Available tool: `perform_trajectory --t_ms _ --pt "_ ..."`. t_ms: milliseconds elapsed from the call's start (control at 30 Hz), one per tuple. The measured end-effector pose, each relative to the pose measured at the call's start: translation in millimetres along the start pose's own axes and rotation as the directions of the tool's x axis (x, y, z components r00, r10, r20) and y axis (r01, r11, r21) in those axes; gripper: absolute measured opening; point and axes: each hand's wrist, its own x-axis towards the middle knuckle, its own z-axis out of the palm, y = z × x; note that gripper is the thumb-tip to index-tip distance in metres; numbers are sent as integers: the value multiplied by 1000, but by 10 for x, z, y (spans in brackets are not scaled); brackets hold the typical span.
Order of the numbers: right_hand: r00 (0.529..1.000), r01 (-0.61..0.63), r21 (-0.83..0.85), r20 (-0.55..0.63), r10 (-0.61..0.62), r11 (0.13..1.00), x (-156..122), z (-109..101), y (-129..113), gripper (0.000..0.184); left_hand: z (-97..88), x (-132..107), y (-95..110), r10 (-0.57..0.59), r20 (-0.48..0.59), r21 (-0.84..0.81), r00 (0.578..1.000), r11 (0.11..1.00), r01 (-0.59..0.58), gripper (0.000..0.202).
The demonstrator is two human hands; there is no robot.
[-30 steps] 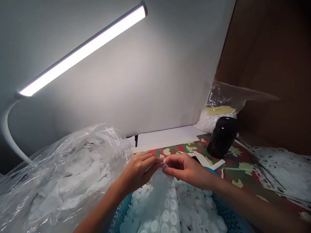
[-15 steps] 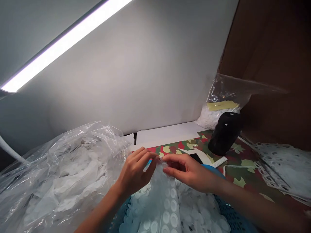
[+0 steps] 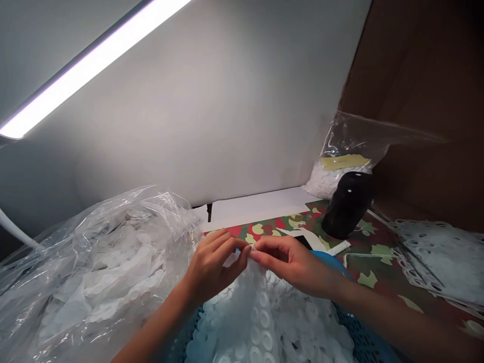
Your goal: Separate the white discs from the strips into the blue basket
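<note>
- While seen from the head camera, the left hand (image 3: 214, 267) and right hand (image 3: 291, 264) faced each other at center, fingertips closed in a pinch on the top edge of a translucent sheet of white discs (image 3: 245, 322).
- Sheet hung toward six o'clock, into a blue plastic basket (image 3: 363, 343) heaped with white discs.
- Crumpled clear plastic bag (image 3: 94, 267) of white pieces lay at nine o'clock, touching the left hand.
- Black cylinder (image 3: 348, 204) stood upright at one o'clock on a red-and-green patterned sheet (image 3: 374, 252).
- Small clear bag (image 3: 336, 176) with a yellow label sat behind it.
- Punched white sheet (image 3: 438, 257) lay at three o'clock.
</note>
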Motion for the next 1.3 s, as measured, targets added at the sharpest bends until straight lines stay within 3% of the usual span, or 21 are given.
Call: perform_trajectory --t_ms 100,200,333,433,533,667,767,867,967,1133,1300 --pt "998 34 -124 -57 -41 992 -17 -5 -15 35 10 1 30 84 -9 39 996 996 -84 11" --pt "993 64 -246 -80 -86 967 -29 -14 -27 32 27 1 57 70 -43 50 997 996 -68 14" --pt "990 68 -317 -93 -102 946 -43 -14 -38 22 28 -2 70 -64 -79 -6 995 998 64 10" --pt "990 69 -333 -95 -107 940 -52 -12 -44 20 0 5 66 -212 -124 -17 969 977 212 10" --pt "986 66 -311 -126 -110 948 -54 -12 -46 23 -27 17 60 -280 -119 -21 953 960 280 12" --pt "975 57 -221 -199 -102 974 -42 -16 -25 25 -22 20 64 -208 13 -158 978 965 207 13" --pt "976 36 -26 -212 -41 999 -21 -35 17 19 2 7 71 -139 -7 -201 990 970 135 16" --pt "990 -61 349 -101 102 935 9 -72 49 9 16 -2 71 -104 -58 -173 993 981 92 18" --pt "984 -162 547 28 175 821 30 -105 39 7 10 4 68 -85 -63 -175 994 982 73 19" --pt "969 -246 653 166 181 717 25 -137 -11 8 -8 25 62 -109 -51 -221 993 971 95 20" --pt "934 -352 598 272 232 719 27 -160 31 19 5 1 91 -34 -15 -245 999 969 30 23"
